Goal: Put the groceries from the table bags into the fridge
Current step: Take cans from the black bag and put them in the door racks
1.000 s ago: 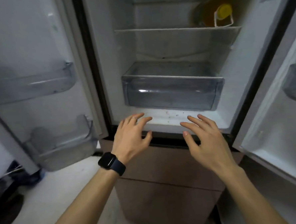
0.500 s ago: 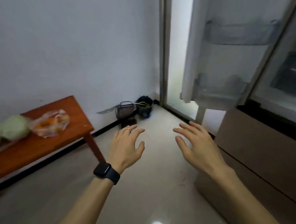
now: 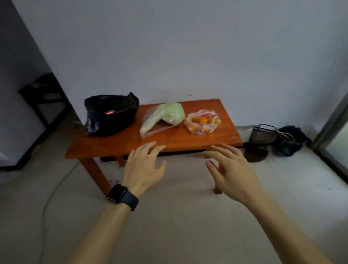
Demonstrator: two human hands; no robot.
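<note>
A low orange-brown wooden table (image 3: 169, 142) stands against the white wall. On it sit a black plastic bag (image 3: 109, 117) at the left, a green cabbage in a clear bag (image 3: 166, 116) in the middle, and a clear bag of orange fruit (image 3: 203, 123) at the right. My left hand (image 3: 144, 168), with a ring and a dark watch, hovers open in front of the table's near edge. My right hand (image 3: 230, 169) hovers open beside it, holding nothing. The fridge is out of view.
A dark mesh basket (image 3: 261, 135) and a dark bag (image 3: 290, 143) lie on the floor right of the table. A door frame (image 3: 335, 118) runs along the right edge. A dark stand (image 3: 42, 97) sits in the left corner. Pale tiled floor lies between me and the table.
My view has swung left from the open fridge to the table, which now faces me. Both hands stay open and raised in front of me.
</note>
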